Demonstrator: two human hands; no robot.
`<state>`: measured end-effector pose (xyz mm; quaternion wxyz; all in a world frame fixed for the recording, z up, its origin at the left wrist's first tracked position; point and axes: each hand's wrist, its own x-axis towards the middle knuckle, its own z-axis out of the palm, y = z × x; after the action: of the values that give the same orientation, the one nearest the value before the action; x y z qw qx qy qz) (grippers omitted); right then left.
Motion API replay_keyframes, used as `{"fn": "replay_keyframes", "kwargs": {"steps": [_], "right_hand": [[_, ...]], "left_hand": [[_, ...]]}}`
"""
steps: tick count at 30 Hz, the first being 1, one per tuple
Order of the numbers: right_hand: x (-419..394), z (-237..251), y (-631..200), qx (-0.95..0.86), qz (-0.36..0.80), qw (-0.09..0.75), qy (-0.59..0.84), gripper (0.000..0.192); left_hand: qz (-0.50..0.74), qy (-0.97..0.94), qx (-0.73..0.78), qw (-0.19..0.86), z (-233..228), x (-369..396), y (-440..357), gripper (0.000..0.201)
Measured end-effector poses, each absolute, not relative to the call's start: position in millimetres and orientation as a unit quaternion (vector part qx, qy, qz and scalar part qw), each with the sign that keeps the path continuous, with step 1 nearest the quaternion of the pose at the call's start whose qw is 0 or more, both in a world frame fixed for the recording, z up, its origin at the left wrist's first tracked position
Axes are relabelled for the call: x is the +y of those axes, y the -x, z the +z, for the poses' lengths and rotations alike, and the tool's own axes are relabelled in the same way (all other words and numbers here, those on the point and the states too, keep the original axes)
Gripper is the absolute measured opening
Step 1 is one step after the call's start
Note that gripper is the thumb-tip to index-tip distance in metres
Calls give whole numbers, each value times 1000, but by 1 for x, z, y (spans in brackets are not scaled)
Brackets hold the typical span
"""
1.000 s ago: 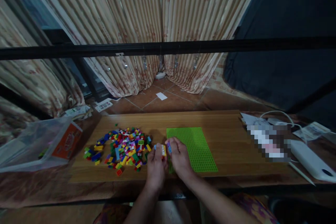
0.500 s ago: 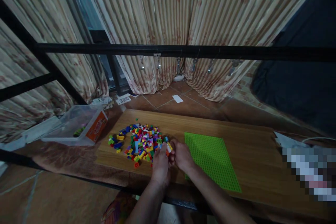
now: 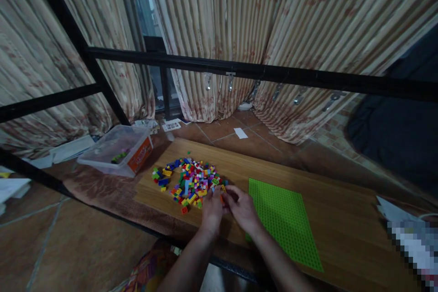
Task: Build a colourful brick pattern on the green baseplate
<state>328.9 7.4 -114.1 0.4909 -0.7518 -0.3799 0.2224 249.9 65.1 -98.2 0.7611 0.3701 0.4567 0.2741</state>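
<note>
My left hand and my right hand meet at the near right edge of a pile of small toy bricks. Both are closed, fingertips together around a small cluster of joined toy bricks. A yellow part shows above the fingers and a bit of orange between them; the rest is covered. A lime-green brick shows just beyond the left fingertips; whether it belongs to the cluster I cannot tell. To the right of my right hand lies a flat green baseplate.
The wooden board carries the bricks and baseplate. A loose orange brick lies at the pile's near side. A clear plastic box with an orange label stands left. A black metal rail crosses before the curtains.
The view has tilted and shifted, so the scene sits slightly differently. My right-hand fingers have moved over the top of the bricks, and the white and yellow piece seen before is now mostly covered.
</note>
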Motion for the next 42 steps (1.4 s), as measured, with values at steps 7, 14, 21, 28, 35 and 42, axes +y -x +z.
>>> {"fn": "replay_keyframes", "kwargs": {"steps": [7, 14, 21, 28, 35, 42], "right_hand": [[11, -121, -330, -370, 192, 487, 768, 28], [0, -88, -314, -425, 160, 482, 749, 29], [4, -89, -305, -369, 226, 570, 698, 33], [7, -93, -298, -164, 296, 684, 646, 40], [-2, -113, -325, -281, 177, 538, 775, 37], [21, -108, -319, -432, 91, 360, 822, 26]], "left_hand": [[263, -355, 467, 766, -93, 70, -244, 33], [283, -383, 444, 759, -86, 68, -234, 41], [346, -410, 359, 764, -88, 57, -236, 46], [310, -467, 350, 751, -77, 63, -230, 47], [166, -797, 485, 319, -67, 101, -199, 23], [108, -831, 496, 228, -74, 104, -198, 20]]}}
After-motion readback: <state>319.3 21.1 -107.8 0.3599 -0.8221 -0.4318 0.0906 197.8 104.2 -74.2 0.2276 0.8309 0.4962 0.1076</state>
